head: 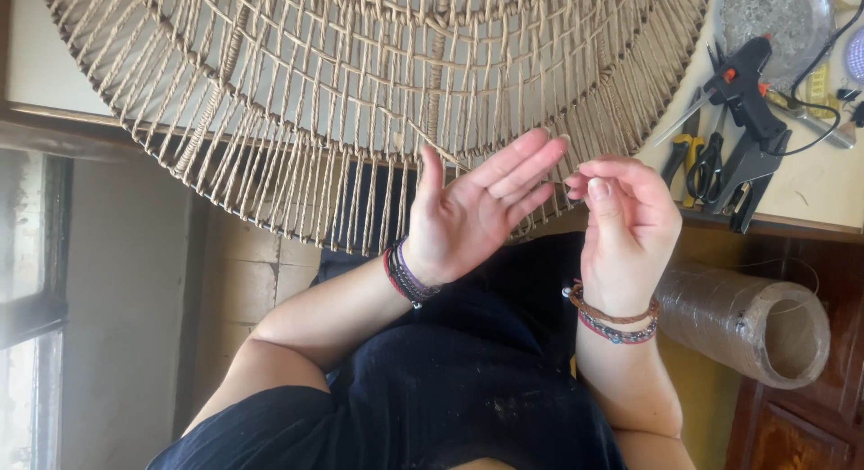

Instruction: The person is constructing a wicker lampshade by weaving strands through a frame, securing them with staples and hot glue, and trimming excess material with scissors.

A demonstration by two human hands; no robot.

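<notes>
Just below the big round woven tan-cord wicker frame (360, 92) on the desk (810, 177): left hand (468, 213) open, palm up, fingers spread; right hand (625, 209) pinched shut on thin cord end (576, 184), w/ frame up and left of it. Counts: 1 frame, 2 hands, 1 black glue gun (742, 87), 1 cardboard tube (747, 321) at right.

No packages, labels, signs or screens show clearly.
The nearest thing to packaging is a roll of clear film (751, 319) on a brown cardboard tube, lying at the lower right of the frame, its open round end turned toward the right edge; it carries no visible label.
</notes>
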